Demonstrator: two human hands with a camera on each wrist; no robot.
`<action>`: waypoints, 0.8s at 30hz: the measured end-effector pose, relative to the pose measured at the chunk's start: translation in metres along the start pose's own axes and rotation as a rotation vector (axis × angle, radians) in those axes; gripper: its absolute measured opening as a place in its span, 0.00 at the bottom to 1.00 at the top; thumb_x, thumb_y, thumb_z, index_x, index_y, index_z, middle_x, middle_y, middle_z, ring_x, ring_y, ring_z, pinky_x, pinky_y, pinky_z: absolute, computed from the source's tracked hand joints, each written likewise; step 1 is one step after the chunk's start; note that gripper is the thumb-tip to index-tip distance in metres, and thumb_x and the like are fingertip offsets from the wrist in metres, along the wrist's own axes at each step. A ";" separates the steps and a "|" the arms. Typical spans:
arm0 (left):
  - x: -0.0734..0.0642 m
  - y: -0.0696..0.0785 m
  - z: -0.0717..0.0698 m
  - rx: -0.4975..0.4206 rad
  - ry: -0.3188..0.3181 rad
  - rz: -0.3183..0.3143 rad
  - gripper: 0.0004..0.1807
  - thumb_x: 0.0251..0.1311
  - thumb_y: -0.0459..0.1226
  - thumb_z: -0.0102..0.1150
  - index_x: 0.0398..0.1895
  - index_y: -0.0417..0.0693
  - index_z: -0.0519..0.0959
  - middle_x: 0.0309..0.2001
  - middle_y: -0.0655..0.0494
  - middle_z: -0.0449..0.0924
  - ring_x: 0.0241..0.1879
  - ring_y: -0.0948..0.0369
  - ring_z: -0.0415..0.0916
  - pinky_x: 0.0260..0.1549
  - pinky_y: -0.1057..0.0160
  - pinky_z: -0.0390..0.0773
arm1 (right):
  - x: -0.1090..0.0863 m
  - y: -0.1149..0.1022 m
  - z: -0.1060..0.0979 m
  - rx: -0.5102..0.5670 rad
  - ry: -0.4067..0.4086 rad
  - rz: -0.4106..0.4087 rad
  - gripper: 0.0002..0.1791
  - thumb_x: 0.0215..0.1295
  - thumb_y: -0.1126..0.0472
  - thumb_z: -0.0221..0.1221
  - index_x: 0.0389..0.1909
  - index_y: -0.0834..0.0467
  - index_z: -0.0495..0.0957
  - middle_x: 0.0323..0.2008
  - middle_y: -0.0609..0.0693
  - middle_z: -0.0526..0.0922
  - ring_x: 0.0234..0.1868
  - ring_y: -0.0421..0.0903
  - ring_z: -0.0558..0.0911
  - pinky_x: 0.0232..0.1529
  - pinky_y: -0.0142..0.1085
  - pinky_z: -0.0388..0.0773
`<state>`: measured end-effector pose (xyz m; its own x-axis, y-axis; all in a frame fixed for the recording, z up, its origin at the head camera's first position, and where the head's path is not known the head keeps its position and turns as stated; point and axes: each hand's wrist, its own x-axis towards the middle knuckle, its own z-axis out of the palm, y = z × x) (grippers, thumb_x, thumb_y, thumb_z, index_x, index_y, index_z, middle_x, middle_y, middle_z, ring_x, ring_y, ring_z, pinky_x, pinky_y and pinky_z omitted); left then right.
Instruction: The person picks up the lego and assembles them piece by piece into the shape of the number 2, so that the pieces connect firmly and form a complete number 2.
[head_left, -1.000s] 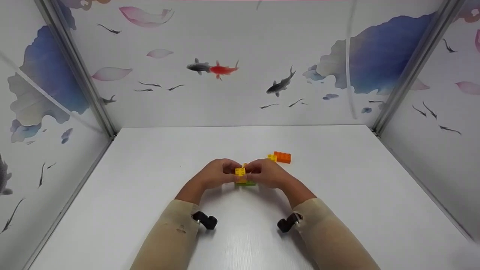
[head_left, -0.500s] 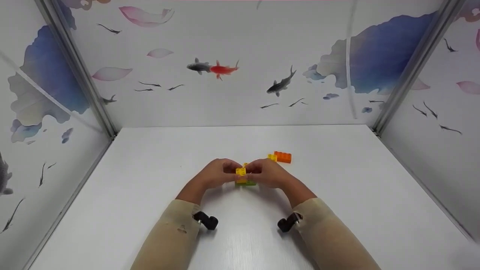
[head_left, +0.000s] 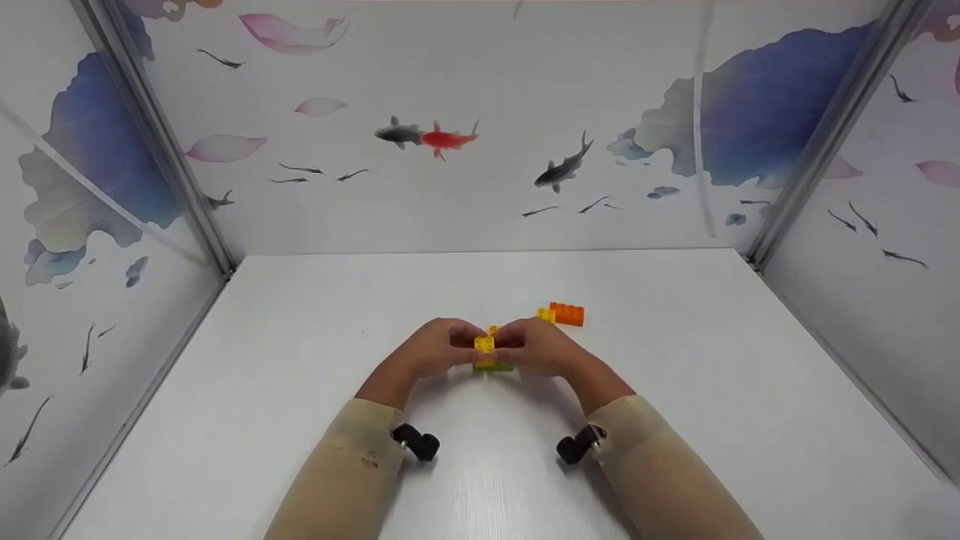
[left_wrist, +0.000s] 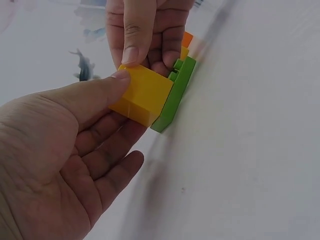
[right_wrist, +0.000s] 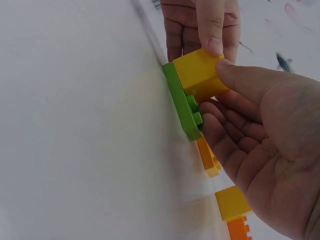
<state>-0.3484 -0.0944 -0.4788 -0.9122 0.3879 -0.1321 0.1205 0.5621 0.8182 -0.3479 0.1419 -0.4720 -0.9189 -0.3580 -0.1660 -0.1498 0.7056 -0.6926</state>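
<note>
Shows plain yellow on top block (left_wrist: 149, 87), bright green on flat block (left_wrist: 176, 95) underneath. Farther back, has orange on oblong block (head_left: 568, 314) & yellow on small block (head_left: 546, 316) beside it. Goes plain wht. on table (head_left: 645, 315); on back wall (head_left: 480, 217), wht. bkgd. w/ red & dk. grey fish (head_left: 450, 139), pink petals (head_left: 225, 148), blue-to-grey leaves (head_left: 772, 105). Runs beige on sleeves (head_left: 337, 469), blk. on wrist mounts (head_left: 417, 442), silver-grey on posts (head_left: 161, 142).

The white table (head_left: 660, 345) before me fills the lower half of the head view, its far edge crossing near mid-height. On it, right of centre, I see 1 yellow brick (head_left: 545, 316) touching 1 orange brick (head_left: 568, 314). My green piece (right_wrist: 181, 104) appears to rest there too, at centre; just below it in the right-wrist view lies 1 flat orange piece (right_wrist: 206, 157).
</note>
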 end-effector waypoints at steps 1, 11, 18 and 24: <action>0.000 0.000 0.000 0.003 -0.002 -0.008 0.19 0.63 0.52 0.76 0.56 0.64 0.87 0.56 0.63 0.88 0.57 0.57 0.80 0.66 0.50 0.80 | 0.000 0.000 0.000 -0.002 0.000 0.000 0.16 0.70 0.45 0.71 0.55 0.43 0.89 0.47 0.40 0.90 0.48 0.46 0.84 0.57 0.41 0.87; 0.000 -0.001 -0.001 0.004 -0.006 -0.001 0.17 0.66 0.51 0.74 0.56 0.64 0.86 0.56 0.63 0.88 0.58 0.57 0.81 0.66 0.50 0.80 | 0.001 0.000 -0.002 0.006 -0.011 0.000 0.15 0.69 0.45 0.71 0.53 0.41 0.89 0.47 0.39 0.90 0.49 0.46 0.84 0.58 0.43 0.86; 0.000 0.000 0.000 0.038 0.002 -0.013 0.16 0.68 0.48 0.73 0.57 0.64 0.86 0.55 0.63 0.87 0.56 0.57 0.79 0.67 0.50 0.80 | -0.003 0.003 -0.016 0.044 0.071 -0.080 0.20 0.70 0.45 0.71 0.60 0.44 0.87 0.51 0.42 0.90 0.52 0.46 0.85 0.55 0.43 0.87; 0.001 0.002 0.001 0.038 0.003 -0.073 0.18 0.68 0.48 0.73 0.60 0.65 0.85 0.56 0.62 0.85 0.57 0.57 0.78 0.69 0.50 0.78 | -0.004 0.014 -0.040 0.072 0.151 -0.068 0.24 0.72 0.47 0.69 0.65 0.48 0.84 0.55 0.45 0.89 0.54 0.47 0.86 0.57 0.43 0.87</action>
<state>-0.3486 -0.0919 -0.4777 -0.9204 0.3425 -0.1885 0.0686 0.6162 0.7846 -0.3605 0.1776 -0.4531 -0.9528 -0.3034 -0.0132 -0.1920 0.6356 -0.7478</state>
